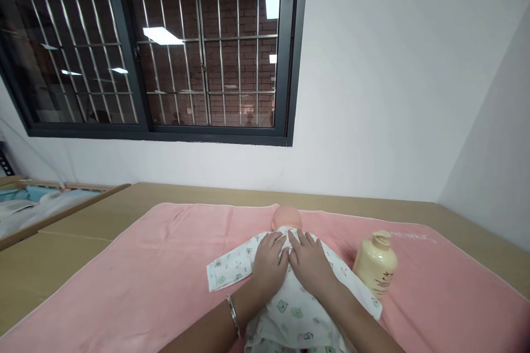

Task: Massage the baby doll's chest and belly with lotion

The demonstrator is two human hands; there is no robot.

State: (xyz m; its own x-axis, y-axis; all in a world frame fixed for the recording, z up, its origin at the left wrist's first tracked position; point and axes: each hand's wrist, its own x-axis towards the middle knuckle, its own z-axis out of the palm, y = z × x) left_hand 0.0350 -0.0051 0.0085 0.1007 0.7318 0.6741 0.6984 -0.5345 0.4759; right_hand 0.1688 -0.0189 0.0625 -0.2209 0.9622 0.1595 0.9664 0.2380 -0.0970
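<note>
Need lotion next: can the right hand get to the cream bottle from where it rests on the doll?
Probably yes. The right hand lies flat on the doll, and the bottle stands upright just to its right on the pink towel, with only bare towel between them.

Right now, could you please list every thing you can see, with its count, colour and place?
doll: one, pink head, lying on the towel, dressed in white printed clothes
towel: one, pink, spread on the table
table: one, tan, against the wall
bottle: one, cream, upright on the towel, right of the doll
window: one, dark frame with bars, in the wall
bracelet: one, silver, left wrist
left hand: one, flat on the doll's chest
right hand: one, flat beside it
</note>
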